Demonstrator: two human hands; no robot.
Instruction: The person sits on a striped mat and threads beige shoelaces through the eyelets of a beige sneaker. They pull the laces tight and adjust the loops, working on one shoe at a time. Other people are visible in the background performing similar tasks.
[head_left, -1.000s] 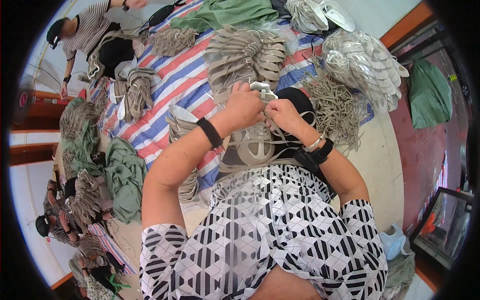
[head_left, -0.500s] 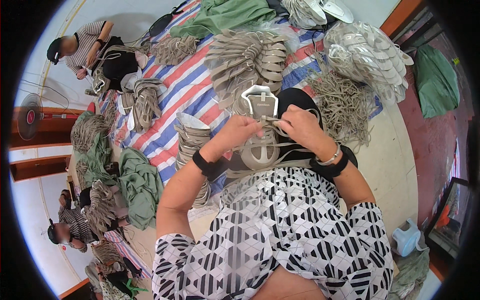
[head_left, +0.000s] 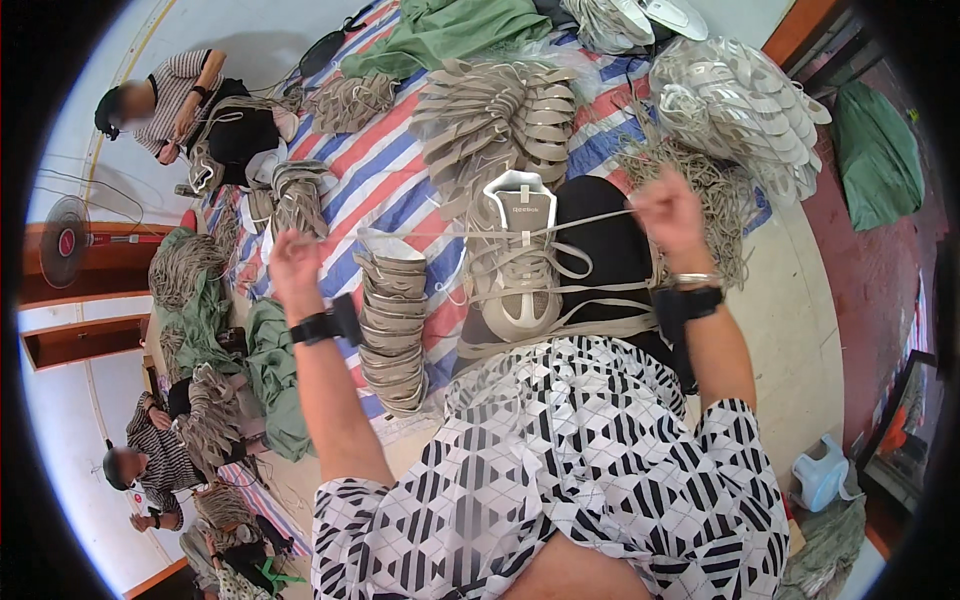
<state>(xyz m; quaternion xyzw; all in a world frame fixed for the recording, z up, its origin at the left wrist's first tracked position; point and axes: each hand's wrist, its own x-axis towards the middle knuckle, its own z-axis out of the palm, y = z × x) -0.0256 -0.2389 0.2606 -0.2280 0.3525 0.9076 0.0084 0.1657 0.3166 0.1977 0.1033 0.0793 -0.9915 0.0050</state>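
Left hand [head_left: 297, 268] and right hand [head_left: 670, 210] pinch a lace [head_left: 592, 218] taut across a shoe [head_left: 523, 268]: threading apparently done, ends untied.

A beige shoe [head_left: 514, 264] with a white-edged collar lies toe toward the body, between the left fingers [head_left: 297, 248] and right fingers [head_left: 660, 203], its flat beige lace [head_left: 598, 217] stretched sideways to both.

Lettering: a single short word in dark print crosses the tongue [head_left: 527, 212] of the beige sneaker [head_left: 520, 275], below its top edge. Signs: beyond the left edge of the striped sheet [head_left: 385, 135], the electric fan [head_left: 65, 255] carries a round red hub badge [head_left: 67, 241]; its pale marking is too small to read.
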